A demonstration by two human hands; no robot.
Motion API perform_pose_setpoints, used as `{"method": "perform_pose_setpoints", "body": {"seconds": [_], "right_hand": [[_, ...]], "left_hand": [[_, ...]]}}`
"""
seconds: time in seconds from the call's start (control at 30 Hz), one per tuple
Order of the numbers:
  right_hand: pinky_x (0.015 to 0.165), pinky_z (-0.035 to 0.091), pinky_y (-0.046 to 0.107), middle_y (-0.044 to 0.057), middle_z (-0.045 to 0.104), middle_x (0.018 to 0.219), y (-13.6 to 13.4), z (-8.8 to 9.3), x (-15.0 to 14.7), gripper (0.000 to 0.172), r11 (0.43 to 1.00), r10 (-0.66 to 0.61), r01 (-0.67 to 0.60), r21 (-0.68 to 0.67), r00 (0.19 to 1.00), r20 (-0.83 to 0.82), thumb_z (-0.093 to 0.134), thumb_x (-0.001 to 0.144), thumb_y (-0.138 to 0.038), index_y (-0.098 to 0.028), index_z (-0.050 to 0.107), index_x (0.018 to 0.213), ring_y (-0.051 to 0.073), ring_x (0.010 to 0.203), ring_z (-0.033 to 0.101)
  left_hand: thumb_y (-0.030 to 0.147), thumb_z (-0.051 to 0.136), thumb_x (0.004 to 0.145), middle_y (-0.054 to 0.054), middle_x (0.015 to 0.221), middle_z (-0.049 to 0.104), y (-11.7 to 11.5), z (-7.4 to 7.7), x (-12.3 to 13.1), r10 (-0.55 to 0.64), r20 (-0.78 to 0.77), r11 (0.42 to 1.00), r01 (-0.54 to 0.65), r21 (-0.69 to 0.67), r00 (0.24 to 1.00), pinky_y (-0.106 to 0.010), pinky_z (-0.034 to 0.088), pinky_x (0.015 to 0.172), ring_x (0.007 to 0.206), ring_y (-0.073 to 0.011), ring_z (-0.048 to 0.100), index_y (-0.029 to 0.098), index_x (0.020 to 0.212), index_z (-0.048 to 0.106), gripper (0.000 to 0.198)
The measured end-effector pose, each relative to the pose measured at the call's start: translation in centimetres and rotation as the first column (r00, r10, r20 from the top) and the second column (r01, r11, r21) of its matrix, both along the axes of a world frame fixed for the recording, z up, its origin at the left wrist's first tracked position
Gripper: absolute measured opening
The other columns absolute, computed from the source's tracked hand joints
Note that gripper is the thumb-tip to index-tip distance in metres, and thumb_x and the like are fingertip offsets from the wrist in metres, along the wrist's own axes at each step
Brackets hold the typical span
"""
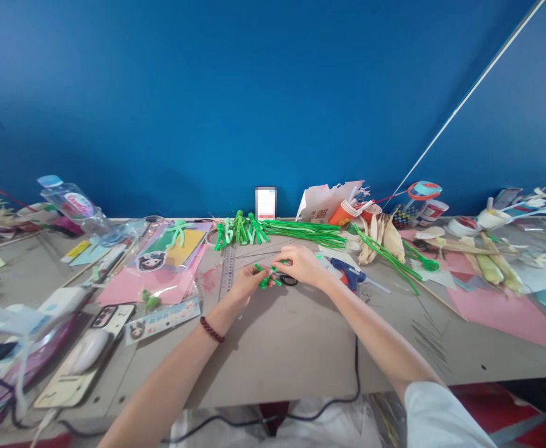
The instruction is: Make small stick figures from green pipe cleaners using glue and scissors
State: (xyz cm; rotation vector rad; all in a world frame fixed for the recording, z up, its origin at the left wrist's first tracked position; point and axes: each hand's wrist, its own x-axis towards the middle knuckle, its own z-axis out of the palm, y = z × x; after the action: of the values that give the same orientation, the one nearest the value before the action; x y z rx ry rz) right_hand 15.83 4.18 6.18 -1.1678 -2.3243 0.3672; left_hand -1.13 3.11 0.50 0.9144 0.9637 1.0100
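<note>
Both hands meet over the middle of the table, working on a small bent green pipe cleaner piece [264, 282]. My left hand [247, 283], with a dark beaded bracelet on its wrist, is closed around it. The fingers of my right hand [299, 264] pinch at its right end. Part of the piece is hidden by the fingers. Black scissor handles [288, 280] lie just under my right hand. Behind the hands is a bundle of long green pipe cleaners [305, 233], and left of it stand several twisted green pipe cleaner figures [241, 229].
A metal ruler [227, 270] lies left of the hands, beside coloured paper in a plastic sleeve [160, 255]. To the right are a blue glue gun [350, 272], corn husks [387, 239] and pink paper [510, 317]. A lit phone [266, 203] leans on the blue wall. A black cable [357, 367] crosses the front edge.
</note>
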Motion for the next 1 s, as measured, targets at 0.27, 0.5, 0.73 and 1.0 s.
{"method": "perform_pose_setpoints", "body": {"seconds": [0.27,0.5,0.73,1.0], "right_hand": [[0.056,0.028,0.022,0.001,0.061,0.072,-0.2,-0.3,-0.3,0.018,0.998,0.012,-0.015,0.056,0.999,0.050,0.055,0.083,-0.026,-0.022,0.071,0.077,0.012,0.066,0.052],[0.055,0.028,0.022,0.000,0.059,0.067,0.5,-0.6,0.3,0.021,1.000,-0.022,0.020,0.019,0.997,0.077,0.054,0.083,-0.026,-0.021,0.070,0.071,0.011,0.062,0.050],[0.058,0.035,0.020,0.001,0.066,0.070,2.0,-1.4,1.5,0.023,0.979,0.065,-0.067,-0.193,0.998,-0.018,0.056,0.081,-0.031,-0.019,0.072,0.072,0.012,0.065,0.056],[0.053,0.036,0.022,0.001,0.065,0.063,3.4,-2.5,2.6,0.019,0.936,0.060,-0.094,-0.339,0.992,-0.108,0.065,0.072,-0.033,-0.016,0.073,0.067,0.013,0.060,0.055]], "left_hand": [[0.013,0.068,0.069,-0.002,0.056,0.063,0.8,0.2,-0.3,0.134,0.279,0.981,-0.087,-0.174,0.951,-0.018,0.047,0.054,0.052,-0.0084,0.056,0.010,0.061,0.064,0.009],[0.008,0.062,0.074,-0.002,0.056,0.061,0.6,1.0,-0.3,0.158,0.336,0.966,-0.075,-0.248,0.928,-0.016,0.049,0.054,0.053,-0.0072,0.057,0.010,0.063,0.062,0.012],[0.020,0.071,0.069,-0.004,0.066,0.065,0.6,0.6,-0.6,-0.044,0.301,0.989,0.085,-0.124,0.953,-0.019,0.048,0.058,0.056,-0.0091,0.059,0.010,0.068,0.066,0.012],[0.037,0.072,0.068,-0.007,0.066,0.068,-0.5,1.2,-0.5,-0.333,-0.041,0.934,0.335,0.126,0.942,-0.024,0.045,0.062,0.062,-0.0149,0.063,0.012,0.070,0.067,0.025]]}}
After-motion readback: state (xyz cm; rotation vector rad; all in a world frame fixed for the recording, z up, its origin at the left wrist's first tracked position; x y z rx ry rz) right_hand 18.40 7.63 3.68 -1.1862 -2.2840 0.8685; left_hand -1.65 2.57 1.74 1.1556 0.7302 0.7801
